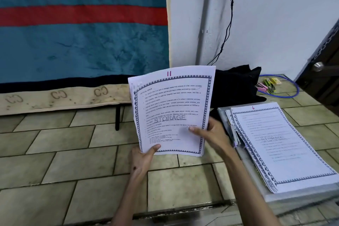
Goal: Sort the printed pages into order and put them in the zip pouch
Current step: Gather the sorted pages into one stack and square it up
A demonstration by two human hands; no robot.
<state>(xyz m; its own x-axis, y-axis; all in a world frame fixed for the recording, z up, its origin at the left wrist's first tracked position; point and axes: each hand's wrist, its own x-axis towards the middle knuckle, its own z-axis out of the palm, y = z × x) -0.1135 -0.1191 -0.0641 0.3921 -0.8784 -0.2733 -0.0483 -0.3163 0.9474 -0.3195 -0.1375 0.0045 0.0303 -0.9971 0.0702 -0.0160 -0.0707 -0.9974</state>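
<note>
I hold a small sheaf of printed pages (pixel 172 108) upright above the tiled floor; the front page has a patterned border, a "STORAGE" watermark and a red "11" at its top. My left hand (pixel 145 158) pinches the sheaf's lower left corner. My right hand (pixel 211 134) grips its lower right edge, thumb on the front page. To the right, a stack of similar pages (pixel 278 145), topped by one marked "6", lies on a clear zip pouch (pixel 256 187) on the floor.
A blue and red blanket (pixel 82 33) hangs over a bed at the left. A black bag (pixel 236 86) sits against the white wall, with a blue cable loop (pixel 291 90) and coloured staple boxes (pixel 267 84) beyond it. A dark door (pixel 322 64) stands at the right.
</note>
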